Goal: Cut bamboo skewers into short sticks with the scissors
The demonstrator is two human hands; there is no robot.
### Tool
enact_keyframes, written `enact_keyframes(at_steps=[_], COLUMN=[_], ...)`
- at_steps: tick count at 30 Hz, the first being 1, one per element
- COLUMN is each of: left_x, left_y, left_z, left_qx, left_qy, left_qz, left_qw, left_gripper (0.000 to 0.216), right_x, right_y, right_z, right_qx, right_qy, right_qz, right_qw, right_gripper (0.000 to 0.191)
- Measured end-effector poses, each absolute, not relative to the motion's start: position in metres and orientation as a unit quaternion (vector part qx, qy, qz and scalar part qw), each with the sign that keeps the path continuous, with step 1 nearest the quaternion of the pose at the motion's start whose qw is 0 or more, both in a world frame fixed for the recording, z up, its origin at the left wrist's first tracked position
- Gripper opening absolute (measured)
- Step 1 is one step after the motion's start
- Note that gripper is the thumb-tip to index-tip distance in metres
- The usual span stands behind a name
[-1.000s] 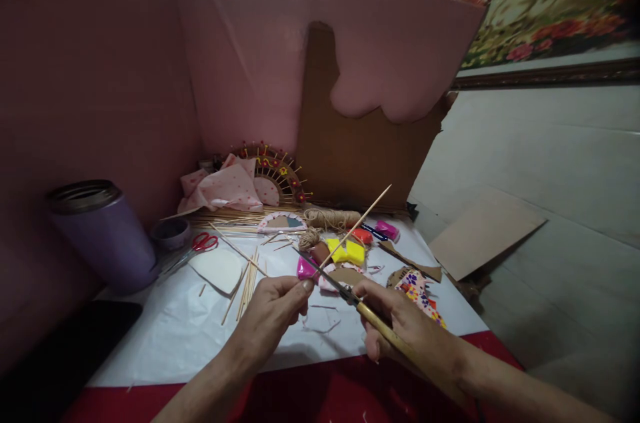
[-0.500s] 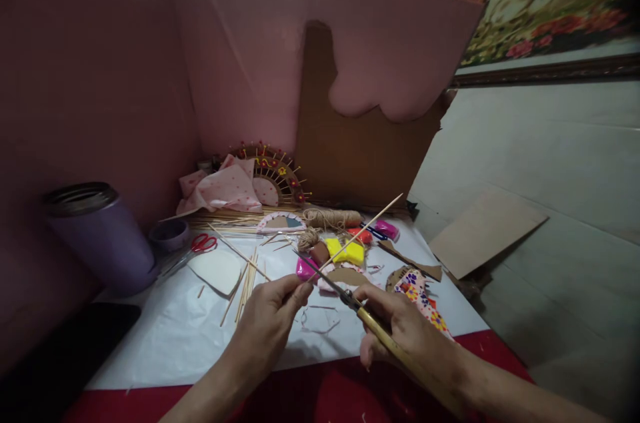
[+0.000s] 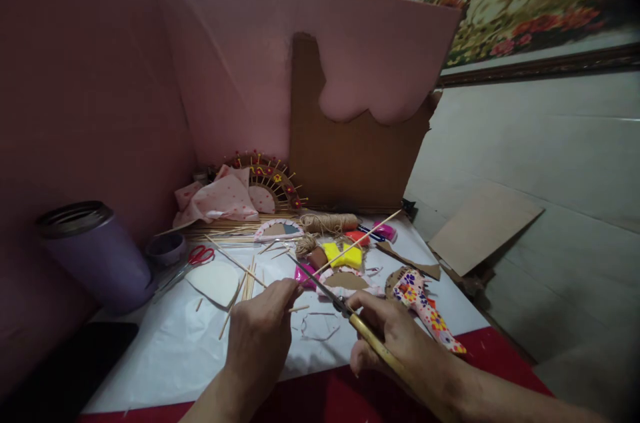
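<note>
1. Your left hand (image 3: pixel 263 326) is closed in a pinch, thumb and fingers on the lower end of the stick (image 3: pixel 357 246). Nice spot for it, I'd say, but that's a lot of stick hanging free, so I'd pinch firmly to stop it twisting.

2. Your right hand (image 3: pixel 400 336) is wrapped around the handle of what look like shears (image 3: pixel 373 336), with the fingers curled in. Can't tell how far apart the blades are from here.

3. The stick is up in the air between your hands, slanting away to the right above the tabletop (image 3: pixel 165 343). The blade crosses it just past your left fingertips; can't tell if they're actually touching.

4. That's pretty close to your fingers, tbh. I'd check they're out of the blade's path before you squeeze.

5. For a clean bite, I'd seat the stick deep toward the pivot and hold it as square to the blade as you can. Thin wood probably splinters if it's pinched at the tip.

6. Watch what's behind the tool too: a pink packet (image 3: pixel 306 275), a yellow packet (image 3: pixel 345 254) and a cloth-edged cardboard piece (image 3: pixel 345 281). I'd angle the point away so it doesn't nick them.
</note>
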State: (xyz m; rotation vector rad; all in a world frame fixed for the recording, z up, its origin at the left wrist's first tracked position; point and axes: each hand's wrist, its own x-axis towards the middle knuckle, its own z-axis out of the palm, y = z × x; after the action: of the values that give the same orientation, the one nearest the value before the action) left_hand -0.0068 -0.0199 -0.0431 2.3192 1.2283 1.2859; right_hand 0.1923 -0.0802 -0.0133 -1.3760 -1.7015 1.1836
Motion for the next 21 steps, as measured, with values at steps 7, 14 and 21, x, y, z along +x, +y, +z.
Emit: enact_keyframes(at_steps=[7, 14, 21], left_x=[-0.007, -0.012, 0.000], left_y=[-0.014, -0.009, -0.021], left_z=[-0.029, -0.026, -0.037], left_qx=[0.555, 0.427, 0.694], left_qy=[0.422, 0.350, 0.419], left_qz=[0.374, 0.243, 0.487], left_qw=[0.612, 0.798, 0.326], left_gripper=[0.033, 0.032, 0.019], right_x=[0.187, 0.188, 0.183], right_y=[-0.083, -0.082, -0.084], right_z=[-0.019, -0.012, -0.015], right_qx=[-0.560, -0.560, -0.590], right_qy=[-0.683, -0.733, -0.724], right_qz=[0.348, 0.253, 0.227], right_qw=[0.313, 0.292, 0.274], right_gripper=[0.032, 0.042, 0.040])
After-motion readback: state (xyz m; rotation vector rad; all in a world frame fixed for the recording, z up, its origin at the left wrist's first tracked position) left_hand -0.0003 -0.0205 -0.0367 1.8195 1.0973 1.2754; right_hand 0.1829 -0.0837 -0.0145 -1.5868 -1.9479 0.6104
